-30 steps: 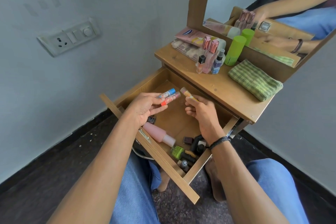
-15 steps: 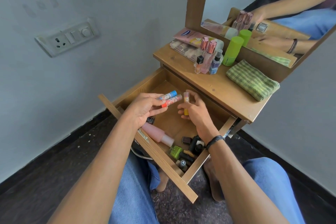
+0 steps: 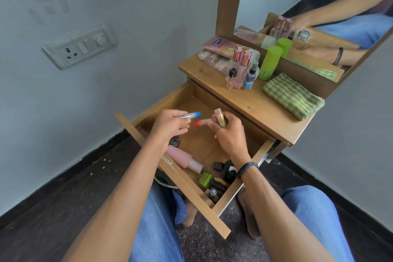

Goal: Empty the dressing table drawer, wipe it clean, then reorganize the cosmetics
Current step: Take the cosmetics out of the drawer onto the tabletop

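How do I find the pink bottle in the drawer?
Look in the open wooden drawer under the dressing table top. Just behind its front panel, near the left hand, a pink bottle lies on its side. It is the only pink thing lying there and far longer than the small green and dark nail polish bottles beside it.

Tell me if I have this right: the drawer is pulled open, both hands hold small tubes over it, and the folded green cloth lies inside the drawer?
Not quite. The head view shows the green cloth lying on the tabletop, beside the bottles, not inside the drawer. The rest holds: drawer pulled open, left hand and right hand holding small tubes over it.
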